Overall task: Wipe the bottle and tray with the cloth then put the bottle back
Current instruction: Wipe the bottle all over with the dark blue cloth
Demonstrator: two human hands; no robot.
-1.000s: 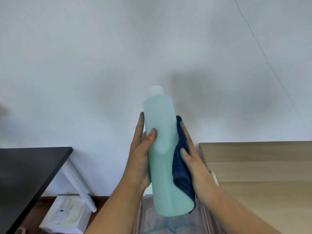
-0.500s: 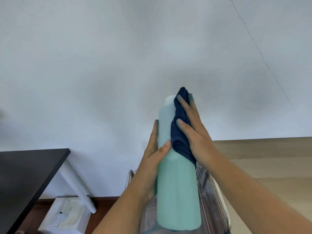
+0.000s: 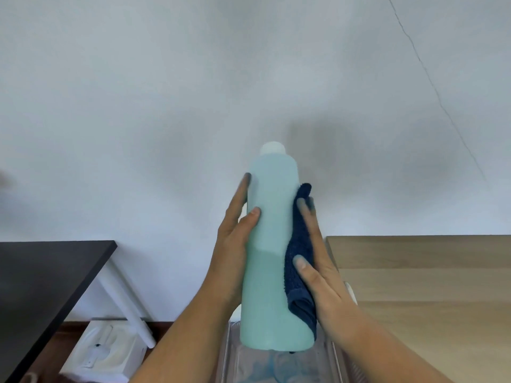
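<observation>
A: Where's the bottle?

B: The tall teal plastic bottle (image 3: pixel 272 252), white-capped and smooth, is upright in the air above the clear tray (image 3: pixel 279 363). The left hand (image 3: pixel 235 241) clasps its side.

A: And the cloth?

B: The right hand (image 3: pixel 322 272) presses the nubby navy terry cloth (image 3: pixel 300 261) flat against the bottle, fingers extended.

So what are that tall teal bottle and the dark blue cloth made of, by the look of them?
The teal bottle looks like matte, slightly translucent plastic: a darker liquid level shows through its smooth wall, and it has a white cap. The dark blue cloth looks like terry or microfibre: its surface is fuzzy and looped, and it folds softly under the right hand. The exact fibre cannot be told.
</observation>
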